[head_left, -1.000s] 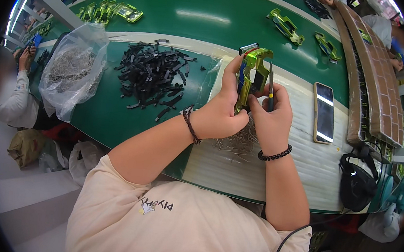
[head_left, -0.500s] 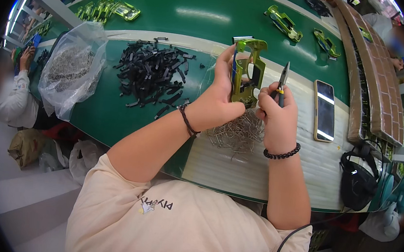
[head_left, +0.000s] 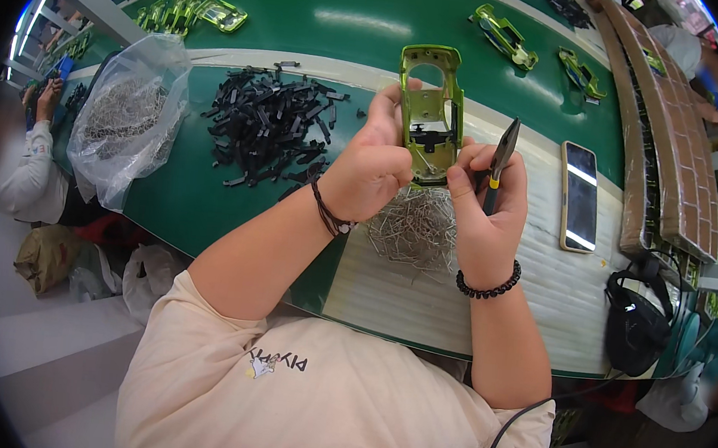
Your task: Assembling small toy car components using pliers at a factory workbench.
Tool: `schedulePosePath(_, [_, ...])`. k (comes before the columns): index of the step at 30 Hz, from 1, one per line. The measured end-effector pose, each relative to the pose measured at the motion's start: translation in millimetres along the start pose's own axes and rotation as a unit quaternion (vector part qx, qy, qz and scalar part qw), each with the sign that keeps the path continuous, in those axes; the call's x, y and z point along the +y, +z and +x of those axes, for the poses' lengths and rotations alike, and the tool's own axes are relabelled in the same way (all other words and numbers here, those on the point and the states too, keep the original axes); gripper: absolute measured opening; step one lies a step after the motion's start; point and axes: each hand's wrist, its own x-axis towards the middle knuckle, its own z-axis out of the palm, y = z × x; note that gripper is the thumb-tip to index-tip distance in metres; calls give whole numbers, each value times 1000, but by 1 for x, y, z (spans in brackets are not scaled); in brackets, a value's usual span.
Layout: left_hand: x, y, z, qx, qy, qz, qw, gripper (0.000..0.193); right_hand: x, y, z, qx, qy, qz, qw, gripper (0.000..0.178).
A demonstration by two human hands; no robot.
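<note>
My left hand (head_left: 371, 166) is closed on the left side of a green plastic housing (head_left: 428, 103), held upright above the table with its hollow side facing me. A black strip (head_left: 432, 136) crosses its lower half, and a thin metal wire piece (head_left: 422, 156) seems to lie just below. My right hand (head_left: 496, 216) is closed around needle-nose pliers (head_left: 506, 147), whose tips point up and away from the housing. Its thumb and fingertips meet the housing's lower right edge. Under both hands lies a heap of thin bent metal wire pieces (head_left: 414, 234).
Small black plastic parts (head_left: 264, 128) are piled on the left, beside a clear bag of wire pieces (head_left: 123, 119). A phone (head_left: 580, 198) and a black pouch (head_left: 635, 324) lie right. More green housings (head_left: 504, 38) sit across the table; cardboard strips (head_left: 678, 142) line the right side.
The housing has turned from edge-on to show its hollow side, and shifted slightly left. My right hand has come in against its lower edge, with the pliers still in it.
</note>
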Motion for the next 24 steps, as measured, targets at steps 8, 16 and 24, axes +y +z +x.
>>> schedulePosePath(8, [4, 1, 0, -6, -4, -13, 1000, 92, -1, -1, 0, -9, -15, -7, 1000, 22])
schedulePosePath(16, [3, -1, 1, -14, 3, -26, 1000, 93, -1, -3, 0, -27, 8, -18, 999, 24])
schedulePosePath(24, [-5, -4, 2, 20, 26, 102, 994, 85, -1, -6, 0, -49, 27, -114, 992, 25])
